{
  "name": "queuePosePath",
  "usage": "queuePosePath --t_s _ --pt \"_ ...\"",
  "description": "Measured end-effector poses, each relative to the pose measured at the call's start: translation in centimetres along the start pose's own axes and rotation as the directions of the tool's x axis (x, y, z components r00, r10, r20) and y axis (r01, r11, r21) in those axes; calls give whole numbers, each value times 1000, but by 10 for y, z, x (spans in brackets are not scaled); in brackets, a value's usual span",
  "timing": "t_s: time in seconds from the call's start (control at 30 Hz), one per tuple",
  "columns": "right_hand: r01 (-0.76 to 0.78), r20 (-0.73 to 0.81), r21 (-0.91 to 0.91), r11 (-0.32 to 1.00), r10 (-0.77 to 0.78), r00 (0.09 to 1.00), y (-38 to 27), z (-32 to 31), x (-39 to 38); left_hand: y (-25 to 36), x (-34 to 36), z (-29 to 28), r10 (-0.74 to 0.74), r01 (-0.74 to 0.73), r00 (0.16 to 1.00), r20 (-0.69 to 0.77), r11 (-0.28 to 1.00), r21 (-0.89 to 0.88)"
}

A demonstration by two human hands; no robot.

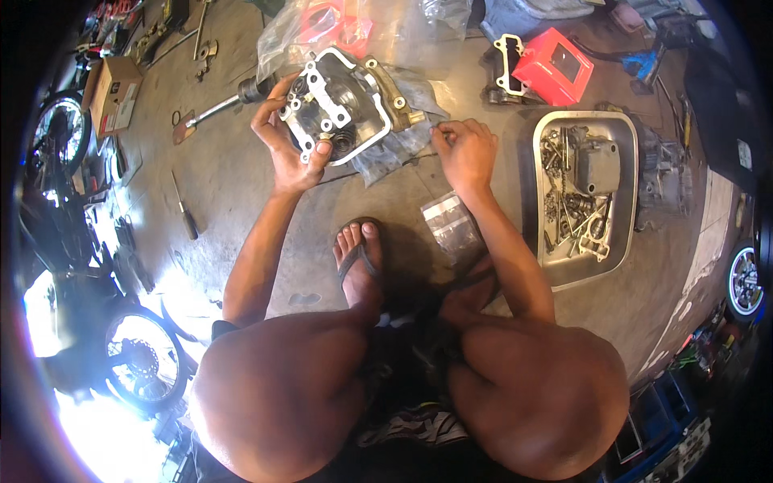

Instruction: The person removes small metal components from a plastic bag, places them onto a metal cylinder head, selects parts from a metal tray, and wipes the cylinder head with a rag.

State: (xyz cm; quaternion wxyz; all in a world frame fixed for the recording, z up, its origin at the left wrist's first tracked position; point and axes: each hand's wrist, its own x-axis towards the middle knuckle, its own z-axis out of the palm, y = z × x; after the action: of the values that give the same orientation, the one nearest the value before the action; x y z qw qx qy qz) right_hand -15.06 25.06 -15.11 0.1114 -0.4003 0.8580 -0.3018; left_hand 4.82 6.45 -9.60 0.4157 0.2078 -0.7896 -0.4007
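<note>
My left hand (291,159) grips the near left side of a motorcycle engine's cylinder head (328,103), thumb on its near edge and fingers round its left. The head has a bright metal rim and a dark inside, and is tilted to show its valve-gear side. Under and beside it lies a crumpled grey-blue cloth (382,165). To the right of the head, my right hand (469,157) is held with curled fingers, thumb and forefinger pinched together near the cloth's edge. Whatever is between those fingertips is too small to make out.
A metal tray (584,121) of bolts and engine parts stands at right, beside a red box (555,66). A small plastic bag (451,225) lies below my right hand. At left are a ratchet handle (217,109), a screwdriver (188,219) and a cardboard box (119,92).
</note>
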Motion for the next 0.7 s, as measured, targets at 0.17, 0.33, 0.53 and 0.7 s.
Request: queuePosePath --t_s 0.17,0.33,0.53,0.7 --pt "-245 69 436 866 239 969 -12 -16 0 2 -4 1 -7 7 1000 17 999 -45" --pt "-272 75 331 903 262 962 10 -43 -22 6 -4 5 1 5 998 57 995 -103" --pt "53 -120 224 973 -26 992 18 -21 -29 2 -5 16 5 1 997 79 997 -83" --pt "266 -94 97 959 -258 962 15 -6 -20 5 -1 40 3 11 997 75 982 -189"
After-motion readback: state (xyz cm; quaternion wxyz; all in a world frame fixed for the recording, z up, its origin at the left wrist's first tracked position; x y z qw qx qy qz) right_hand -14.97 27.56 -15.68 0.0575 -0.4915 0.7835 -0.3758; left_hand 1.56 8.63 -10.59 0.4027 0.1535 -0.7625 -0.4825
